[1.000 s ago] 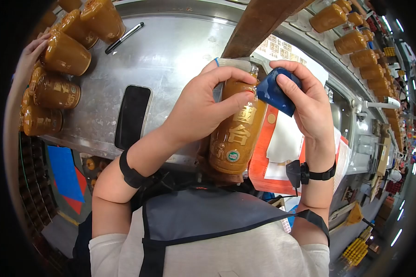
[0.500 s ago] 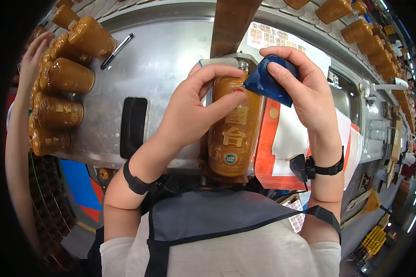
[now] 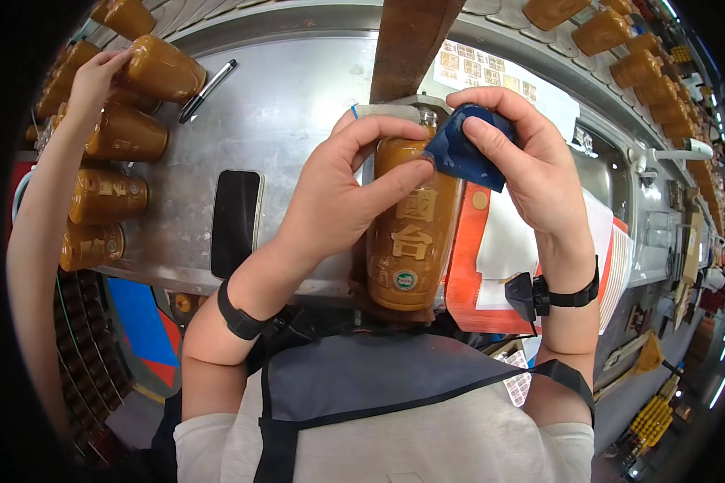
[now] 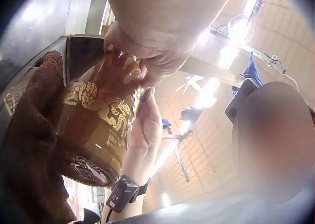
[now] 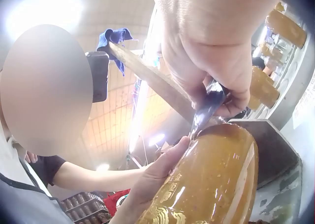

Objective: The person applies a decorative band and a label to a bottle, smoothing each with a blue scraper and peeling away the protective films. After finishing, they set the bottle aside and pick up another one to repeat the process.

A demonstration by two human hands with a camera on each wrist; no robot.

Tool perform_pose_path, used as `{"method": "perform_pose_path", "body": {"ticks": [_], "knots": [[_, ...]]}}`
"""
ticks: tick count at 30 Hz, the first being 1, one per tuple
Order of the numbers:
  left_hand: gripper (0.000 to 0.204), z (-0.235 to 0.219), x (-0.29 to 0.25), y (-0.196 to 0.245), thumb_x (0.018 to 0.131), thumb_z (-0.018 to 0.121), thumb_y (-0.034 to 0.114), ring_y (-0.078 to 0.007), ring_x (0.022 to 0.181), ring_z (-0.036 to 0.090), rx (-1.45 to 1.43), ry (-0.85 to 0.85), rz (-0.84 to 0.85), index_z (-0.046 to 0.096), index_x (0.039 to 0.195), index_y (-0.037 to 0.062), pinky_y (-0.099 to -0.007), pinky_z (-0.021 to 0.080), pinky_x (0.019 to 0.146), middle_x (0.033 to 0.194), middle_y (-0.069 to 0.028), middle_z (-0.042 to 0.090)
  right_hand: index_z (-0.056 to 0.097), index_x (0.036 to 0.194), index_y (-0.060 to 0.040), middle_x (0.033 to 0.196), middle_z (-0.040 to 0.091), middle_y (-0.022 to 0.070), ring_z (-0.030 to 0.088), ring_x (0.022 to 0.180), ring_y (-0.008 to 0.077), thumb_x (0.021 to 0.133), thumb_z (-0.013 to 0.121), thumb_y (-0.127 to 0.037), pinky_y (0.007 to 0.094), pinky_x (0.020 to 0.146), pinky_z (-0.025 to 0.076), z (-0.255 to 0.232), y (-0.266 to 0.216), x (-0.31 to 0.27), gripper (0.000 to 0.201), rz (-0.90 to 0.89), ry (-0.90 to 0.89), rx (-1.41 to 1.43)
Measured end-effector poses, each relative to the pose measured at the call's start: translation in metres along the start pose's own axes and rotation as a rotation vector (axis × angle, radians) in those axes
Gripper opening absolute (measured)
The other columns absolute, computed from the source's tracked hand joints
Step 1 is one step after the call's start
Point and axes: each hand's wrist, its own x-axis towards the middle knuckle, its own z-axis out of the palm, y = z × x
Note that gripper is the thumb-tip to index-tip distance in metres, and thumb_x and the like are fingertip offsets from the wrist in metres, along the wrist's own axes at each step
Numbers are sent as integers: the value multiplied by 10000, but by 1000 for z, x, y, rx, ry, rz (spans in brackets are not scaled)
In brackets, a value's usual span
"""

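Note:
An amber bottle with raised gold characters lies with its neck away from me and its base toward my apron. My left hand grips its shoulder near the neck, thumb on the upper face. Between the thumb and fingers of my right hand is a dark blue, roughly triangular scraper. One corner of the scraper meets the bottle's shoulder right by my left thumb tip. In the right wrist view the scraper appears thin and glossy. A brown cloth lies alongside the bottle in the left wrist view.
A phone and a pen lie on the metal table to the left. Several amber bottles stand at the left edge, where another person's hand reaches in. Red and white papers lie right of the bottle; a wooden post rises behind.
The other person's hand at the left has come onto a bottle in the back row. My head view has shifted slightly; both my hands keep nearly the same hold on bottle and scraper.

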Motion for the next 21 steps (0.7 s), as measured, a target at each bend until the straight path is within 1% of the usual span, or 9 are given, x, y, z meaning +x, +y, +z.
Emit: {"method": "perform_pose_path", "body": {"ticks": [3,7,8,11,14,15,17,18,21], "knots": [[306,0,1,2,869,756,123,-165,1128,564,-34,-1,-27,666,1152,51,-304,418,1032,1161,-83,595,655,1183,-39,1029,669,20,617,962,88,975,638,-172,240,890,495,0,1,0,247,-2,18,-10],[339,0,2,3,865,761,102,-165,1171,556,-88,-30,-67,645,1178,42,-308,414,1073,1197,-78,539,655,1186,-37,1028,669,25,617,963,89,970,643,-173,241,893,493,-1,0,-1,256,-18,26,-47],[318,1,1,5,916,695,36,-159,1188,548,-43,-49,-58,620,1225,29,-325,427,1042,1226,-58,583,657,1185,-37,1025,670,27,617,959,89,967,647,-176,240,891,494,0,0,-1,258,-30,41,-60],[277,4,3,5,948,666,61,-123,1106,598,-100,-20,-154,616,1217,21,-274,485,961,1201,-49,593,663,1178,-40,1020,672,30,619,952,90,962,655,-181,240,884,497,0,0,-1,258,-48,62,-98],[265,4,6,0,961,652,73,-114,1078,616,1,-36,-124,610,1217,19,-257,506,933,1186,-49,598,670,1170,-44,1015,673,30,620,946,90,961,658,-184,241,872,502,1,1,-1,252,-55,87,-130],[265,5,5,-1,961,652,73,-114,1078,616,0,-34,-123,610,1217,19,-257,506,933,1186,-49,598,673,1167,-45,1012,673,29,620,943,90,961,658,-185,241,866,505,2,1,-1,249,-54,107,-139],[313,6,5,-2,903,729,151,-136,1087,542,-183,-21,-159,636,1185,52,-280,429,1004,1154,-69,494,675,1166,-47,1011,672,29,619,942,90,962,658,-185,241,863,506,1,0,-1,247,-35,114,-132],[313,6,4,-2,903,729,151,-136,1087,542,-184,-20,-156,636,1185,52,-280,429,1004,1154,-69,494,677,1164,-49,1010,672,29,619,941,90,962,658,-186,241,860,507,1,-1,-2,245,-15,124,-124],[331,5,3,-1,896,737,158,-143,1112,543,-166,-28,-157,631,1191,50,-286,435,1009,1147,-67,491,679,1164,-51,1006,670,28,616,938,88,963,658,-189,241,851,508,2,1,-1,244,-42,151,-95]]}}
